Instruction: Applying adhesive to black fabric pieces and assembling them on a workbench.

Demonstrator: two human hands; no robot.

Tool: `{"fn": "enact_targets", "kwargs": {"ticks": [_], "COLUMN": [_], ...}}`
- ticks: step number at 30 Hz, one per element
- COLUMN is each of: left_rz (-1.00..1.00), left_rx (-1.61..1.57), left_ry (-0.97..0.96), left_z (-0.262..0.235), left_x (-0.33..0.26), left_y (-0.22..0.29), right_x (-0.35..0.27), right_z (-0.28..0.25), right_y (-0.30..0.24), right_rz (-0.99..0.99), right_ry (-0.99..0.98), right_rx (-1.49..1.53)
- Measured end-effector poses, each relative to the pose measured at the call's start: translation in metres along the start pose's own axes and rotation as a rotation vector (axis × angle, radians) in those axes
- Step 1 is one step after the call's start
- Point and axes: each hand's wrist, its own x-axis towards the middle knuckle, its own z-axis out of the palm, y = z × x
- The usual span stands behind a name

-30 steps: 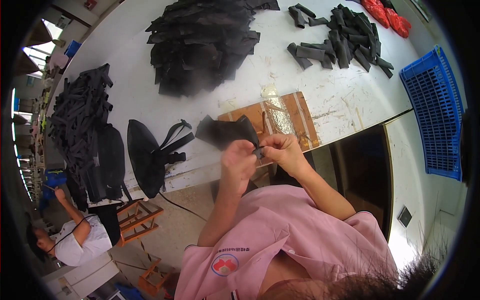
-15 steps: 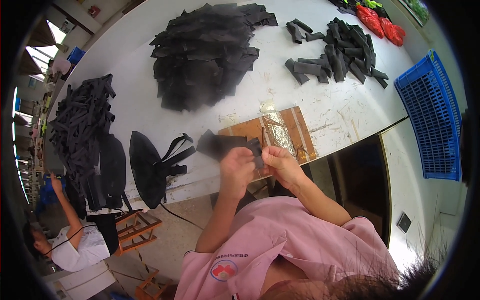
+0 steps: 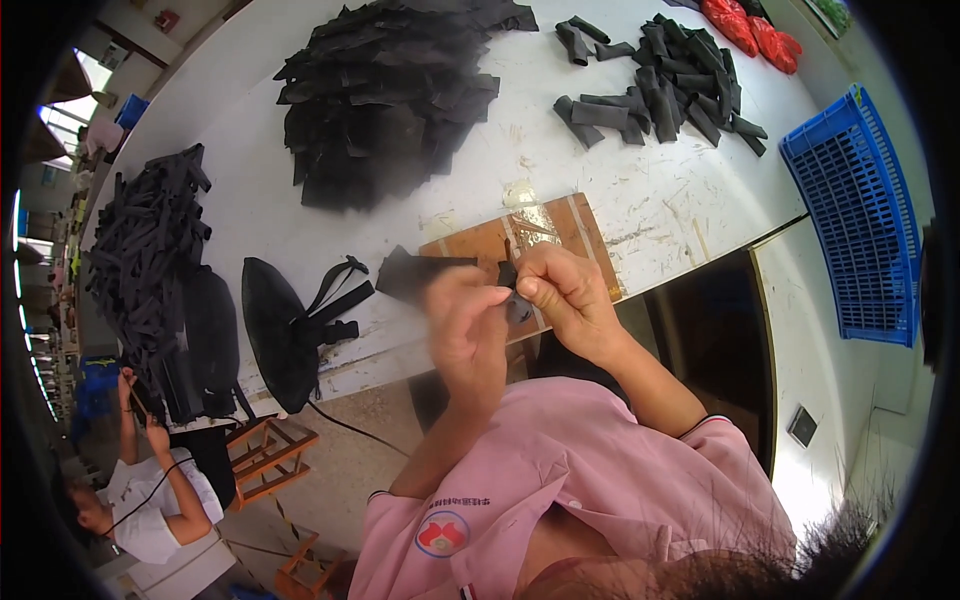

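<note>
Over the front edge of the table, my right hand is closed, pinching a small black fabric piece between thumb and bent fingers. My left hand is just left of it, smeared by motion, with fingertips close to the same piece; its grip cannot be made out. Beneath both hands lies a brown board crossed by strips of clear tape. A flat black fabric piece reaches from the board's left side to behind my left hand.
A large heap of black fabric sheets lies ahead, with rolled black pieces to its right. Black strips and a black strapped item are at left. A blue crate stands right. Another person works at lower left.
My left hand has turned and blurred, while my right hand has curled more tightly around the small fabric piece. The view has shifted slightly. The other person's second arm has come up.
</note>
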Motion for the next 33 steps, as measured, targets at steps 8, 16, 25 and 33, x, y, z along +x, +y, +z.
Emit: {"fn": "enact_targets", "kwargs": {"ticks": [8,16,25,33], "left_rz": [-0.679,-1.028,-0.537,-1.095], "left_rx": [-1.186,-1.663,-0.881,-1.426], "left_ry": [-0.144,-0.315,-0.135,-0.007], "left_z": [-0.015,-0.011,0.001,-0.007], "left_x": [0.039,0.042,0.047,0.045], "left_y": [0.014,-0.064,-0.011,-0.045], "right_x": [0.029,0.038,0.048,0.04], "right_z": [-0.014,-0.019,-0.018,-0.012], "right_y": [-0.028,0.024,0.04,0.04], "right_rz": [0.221,0.523,0.377,0.511], "right_ry": [-0.068,-0.28,-0.293,-0.271], "right_rx": [0.142,0.553,0.612,0.529]}}
